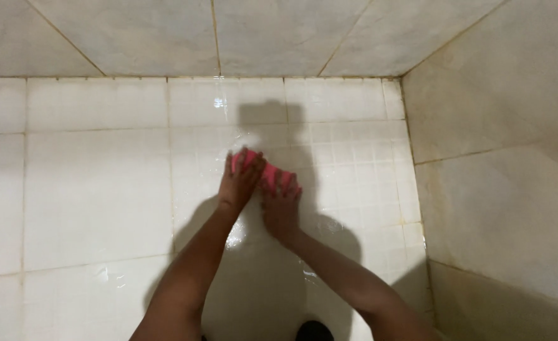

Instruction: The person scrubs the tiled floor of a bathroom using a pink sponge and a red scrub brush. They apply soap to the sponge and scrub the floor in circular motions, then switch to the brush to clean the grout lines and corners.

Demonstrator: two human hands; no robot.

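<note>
A pink scrubbing pad (pixel 267 172) lies pressed flat on the wet white tiled floor (pixel 102 189). My left hand (pixel 240 180) rests on its left end with fingers spread over it. My right hand (pixel 281 202) presses on its right end, fingers over the pad. Both forearms reach in from the bottom of the view. Most of the pad is hidden under my fingers.
Beige marble-like walls (pixel 500 158) meet in a corner at the upper right. A strip of smaller tiles (pixel 361 164) runs along the right wall. Water glistens around my hands. A dark object (pixel 314 330) shows at the bottom edge.
</note>
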